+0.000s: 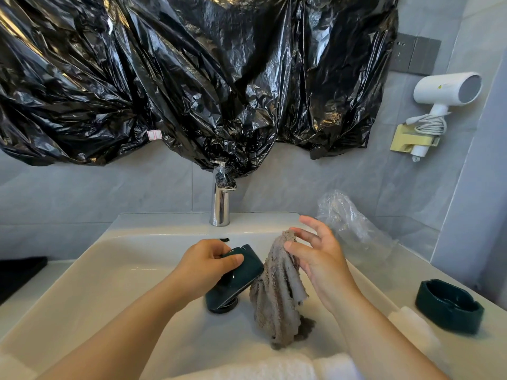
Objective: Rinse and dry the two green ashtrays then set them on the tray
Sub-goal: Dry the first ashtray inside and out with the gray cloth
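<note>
Black plastic sheeting (192,78) hides the top of the faucet (219,207) — the bottom edge cuts off the white towel (247,369).

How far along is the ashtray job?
Nothing looks finished. In hand: the left hand grips one green ashtray tilted over the sink, and the right hand pinches a grey cloth beside it, so drying seems about to start. Left: the second ashtray sits on the counter at right, and neither is on a tray.
</note>
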